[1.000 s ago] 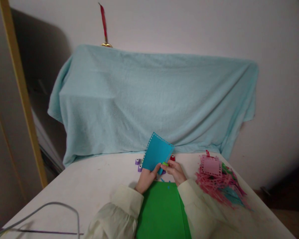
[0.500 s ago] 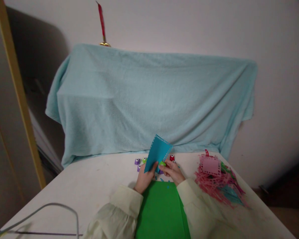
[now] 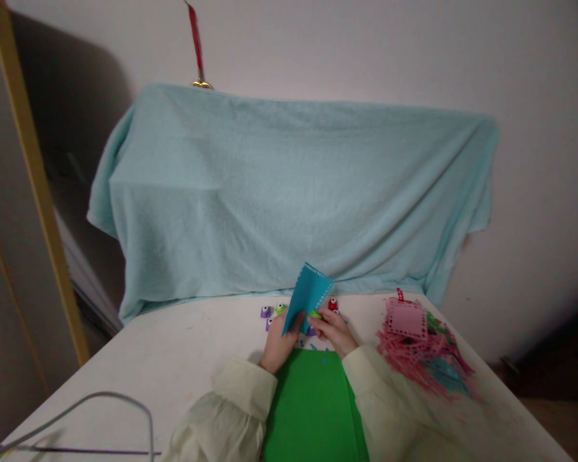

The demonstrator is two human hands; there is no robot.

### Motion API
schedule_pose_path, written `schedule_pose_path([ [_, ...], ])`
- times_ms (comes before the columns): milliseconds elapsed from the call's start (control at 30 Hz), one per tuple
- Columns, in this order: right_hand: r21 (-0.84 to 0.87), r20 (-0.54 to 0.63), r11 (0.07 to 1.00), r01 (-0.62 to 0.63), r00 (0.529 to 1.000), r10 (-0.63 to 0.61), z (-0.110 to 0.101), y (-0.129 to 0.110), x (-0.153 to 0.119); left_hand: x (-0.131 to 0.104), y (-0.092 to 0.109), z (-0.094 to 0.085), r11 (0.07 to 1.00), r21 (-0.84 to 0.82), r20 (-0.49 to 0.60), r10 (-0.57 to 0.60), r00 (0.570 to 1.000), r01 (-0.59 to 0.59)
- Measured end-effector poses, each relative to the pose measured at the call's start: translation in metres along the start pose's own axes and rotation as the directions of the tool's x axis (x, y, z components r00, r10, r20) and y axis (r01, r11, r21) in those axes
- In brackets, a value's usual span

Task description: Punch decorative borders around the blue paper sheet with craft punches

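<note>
**Blue card point(image 3: 308, 292) in your left hand point(image 3: 278, 346), green craft punch point(image 3: 315, 315) in your right hand point(image 3: 336, 330)**

You have the blue card raised above the far part of the white table point(image 3: 183, 366), tilted and slightly curled. Your left hand pinches it near the bottom, thumb across the front; the fingers behind it are hidden. Small punched holes run along its top and right-hand edges.

Your right hand grips the green craft punch between thumb and fingers, just beside the card's lower right edge. You cannot tell from this view whether the card's edge sits inside the punch, nor how hard your fingers press.

Around your hands stand more small punches with eye-like markings: a purple punch point(image 3: 265, 312) and another green one point(image 3: 280, 308) to the left, and a red punch point(image 3: 333, 304) behind your right hand. Blue paper bits point(image 3: 313, 347) lie below your hands, close to the green sheets point(image 3: 313, 404) in front of you.

To your right, a pink card point(image 3: 408, 319) with a punched border and a red ribbon lies on shredded pink paper point(image 3: 404, 362). A pale blue blanket point(image 3: 298, 192) hangs behind the table.
</note>
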State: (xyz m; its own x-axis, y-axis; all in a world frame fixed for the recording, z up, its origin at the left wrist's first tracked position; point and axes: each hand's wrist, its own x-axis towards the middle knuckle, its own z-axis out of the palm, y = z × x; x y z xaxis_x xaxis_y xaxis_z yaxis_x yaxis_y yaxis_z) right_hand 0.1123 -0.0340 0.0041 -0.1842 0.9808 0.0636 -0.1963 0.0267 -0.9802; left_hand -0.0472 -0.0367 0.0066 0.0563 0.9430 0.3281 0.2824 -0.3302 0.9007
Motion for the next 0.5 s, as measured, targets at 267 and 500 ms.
schedule_pose_path([
  [267,0.009,-0.021,1.0,-0.008,1.0,0.008,-0.0028,-0.0014,0.0011,-0.0004,0.0018,-0.0017,1.0,0.025,-0.008,0.002,1.0,-0.001],
  [500,0.141,-0.134,0.99,-0.01,0.991,0.029,-0.0048,-0.003,0.0018,0.0006,-0.005,-0.0025,0.996,0.015,-0.051,-0.09,0.995,0.091],
])
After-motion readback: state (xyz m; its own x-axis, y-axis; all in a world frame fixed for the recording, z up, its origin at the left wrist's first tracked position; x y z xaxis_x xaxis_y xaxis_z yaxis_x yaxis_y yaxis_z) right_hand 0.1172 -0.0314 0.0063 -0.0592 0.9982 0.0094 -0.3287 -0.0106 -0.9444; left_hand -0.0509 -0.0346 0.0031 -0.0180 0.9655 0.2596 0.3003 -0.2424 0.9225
